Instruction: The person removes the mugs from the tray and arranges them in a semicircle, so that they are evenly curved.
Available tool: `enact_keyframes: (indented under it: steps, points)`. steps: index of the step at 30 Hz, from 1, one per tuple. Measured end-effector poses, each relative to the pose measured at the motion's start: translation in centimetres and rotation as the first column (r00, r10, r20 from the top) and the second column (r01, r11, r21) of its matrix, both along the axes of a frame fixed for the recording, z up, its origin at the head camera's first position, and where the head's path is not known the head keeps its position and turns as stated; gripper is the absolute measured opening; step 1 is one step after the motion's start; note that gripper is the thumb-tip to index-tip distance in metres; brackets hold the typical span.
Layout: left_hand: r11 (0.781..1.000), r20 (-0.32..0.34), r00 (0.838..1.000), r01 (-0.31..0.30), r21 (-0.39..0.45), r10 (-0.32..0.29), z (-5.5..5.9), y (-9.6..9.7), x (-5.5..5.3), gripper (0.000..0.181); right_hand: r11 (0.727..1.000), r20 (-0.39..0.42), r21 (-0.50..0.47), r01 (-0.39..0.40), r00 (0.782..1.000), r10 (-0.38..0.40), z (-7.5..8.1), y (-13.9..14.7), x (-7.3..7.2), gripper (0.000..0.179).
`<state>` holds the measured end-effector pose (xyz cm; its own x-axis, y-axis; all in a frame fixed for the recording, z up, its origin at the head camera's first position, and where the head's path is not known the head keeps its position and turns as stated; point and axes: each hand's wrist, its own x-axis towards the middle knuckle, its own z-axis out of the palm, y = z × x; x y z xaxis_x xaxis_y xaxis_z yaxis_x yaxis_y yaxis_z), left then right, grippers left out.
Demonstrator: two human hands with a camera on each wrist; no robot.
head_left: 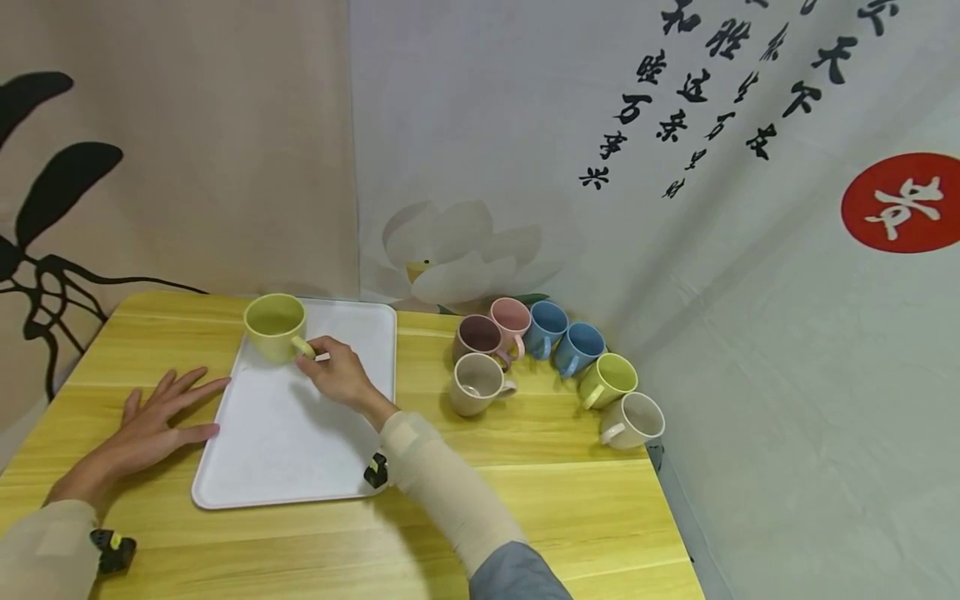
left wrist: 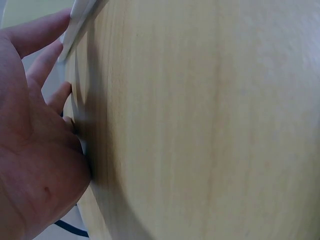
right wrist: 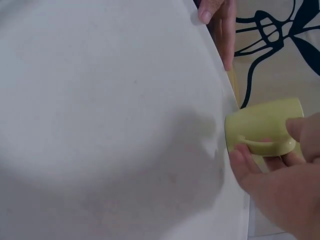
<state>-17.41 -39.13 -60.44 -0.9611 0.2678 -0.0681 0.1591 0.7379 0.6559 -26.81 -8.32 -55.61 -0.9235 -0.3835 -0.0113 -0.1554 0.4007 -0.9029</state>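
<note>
A yellow-green mug [head_left: 272,340] stands upright at the far left corner of the white tray [head_left: 258,462], its handle turned toward the near right. My right hand [head_left: 339,375] pinches that handle between thumb and fingers. In the right wrist view the mug [right wrist: 260,122] appears to have its base against the tray, with fingers around the handle. On the left, my left hand [head_left: 153,425] lies with fingers spread, thumb and index fingertips at the tray's left edge. The left wrist view shows the same hand [left wrist: 37,130] beside the tray's rim [left wrist: 77,22].
Right of the tray, several mugs form a curved group on the wooden table [head_left: 465,475]: dark mauve [head_left: 468,343], beige [head_left: 471,396], pink [head_left: 510,315], two blue [head_left: 542,333], yellow-green [head_left: 603,387] and off-white [head_left: 637,425]. A printed curtain [head_left: 480,125] hangs behind the table.
</note>
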Motion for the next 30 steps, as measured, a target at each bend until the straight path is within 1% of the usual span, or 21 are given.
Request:
enact_keyframes:
  steps: [3, 6, 12, 16, 23, 30]
  points:
    - [1.000, -0.006, 1.000, 0.000, 0.004, 0.000, -0.1, 0.1, 0.0, 0.079, 0.999, 0.009, -0.016, 0.028, 1.000, -0.028, -0.2, -0.1, 0.2, 0.023]
    - [1.000, -0.018, 1.000, -0.001, 0.012, 0.001, -0.2, 0.2, 0.0, 0.078, 0.998, 0.018, -0.030, 0.050, 0.999, -0.049, -0.4, 0.0, 0.4, 0.022]
    - [1.000, -0.043, 0.999, 0.006, 0.029, -0.004, -0.4, 0.2, 0.0, 0.078, 0.995, -0.001, -0.058, 0.081, 0.997, -0.081, -1.1, 0.3, 0.7, 0.019]
    - [1.000, -0.036, 0.999, 0.004, 0.023, -0.003, -0.4, 0.1, 0.0, 0.079, 0.991, -0.019, -0.091, 0.099, 0.995, -0.101, -1.5, 0.8, 1.1, 0.017]
    - [1.000, -0.039, 0.999, 0.004, 0.022, -0.003, -0.5, 0.0, 0.1, 0.079, 0.990, -0.040, -0.107, 0.090, 0.995, -0.095, -1.5, 2.1, 2.0, 0.018]
    - [1.000, -0.035, 0.999, 0.006, 0.008, -0.005, -0.4, 0.0, 0.0, 0.080, 0.983, -0.044, -0.170, 0.066, 0.996, -0.074, -0.7, 3.8, 3.1, 0.019]
